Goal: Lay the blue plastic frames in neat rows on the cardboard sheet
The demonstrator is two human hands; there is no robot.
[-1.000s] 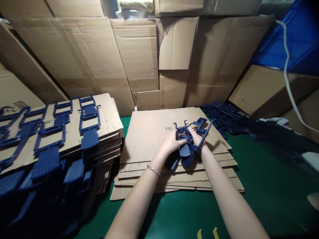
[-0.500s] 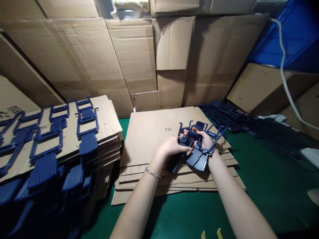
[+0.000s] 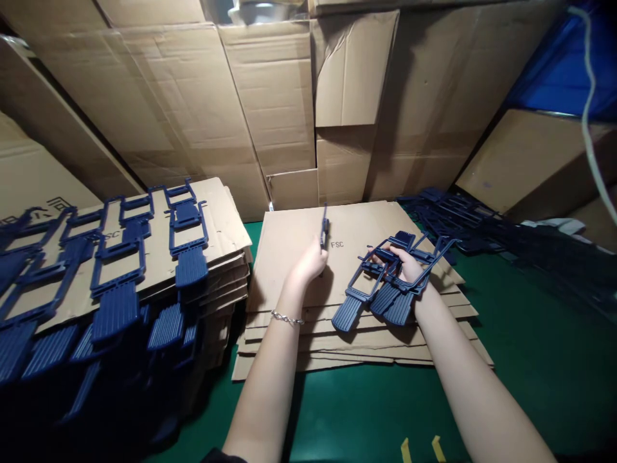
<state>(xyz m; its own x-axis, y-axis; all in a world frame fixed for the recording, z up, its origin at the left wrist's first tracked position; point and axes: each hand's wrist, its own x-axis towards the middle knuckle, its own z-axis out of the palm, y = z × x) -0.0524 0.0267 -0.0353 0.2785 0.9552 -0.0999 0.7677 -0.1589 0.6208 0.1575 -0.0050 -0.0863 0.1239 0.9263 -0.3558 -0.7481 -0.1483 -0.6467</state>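
Note:
My left hand (image 3: pixel 311 260), with a chain bracelet at its wrist, is closed on a dark blue plastic frame part (image 3: pixel 324 233), which I see edge-on. It is held over the cardboard sheets (image 3: pixel 284 238) marked FSC. Farther right, my right hand (image 3: pixel 407 265) grips several more blue plastic frame parts (image 3: pixel 354 308). These fan out below and beside the fingers, with ribbed, paddle-like ends pointing down toward me. Their upper ends overlap, and part of the fingers is hidden behind them.
At left, more blue frames (image 3: pixel 116 308) lie in rows on another cardboard stack (image 3: pixel 216 218). A dark heap of frames (image 3: pixel 463 218) lies at right on the green tabletop (image 3: pixel 366 411). Cardboard boxes (image 3: pixel 270 96) wall off the back. A white cable (image 3: pixel 588 109) hangs at upper right.
My left hand has moved left, away from my right hand, with one frame part in it. The parts in my right hand now spread wider. The view has shifted slightly.

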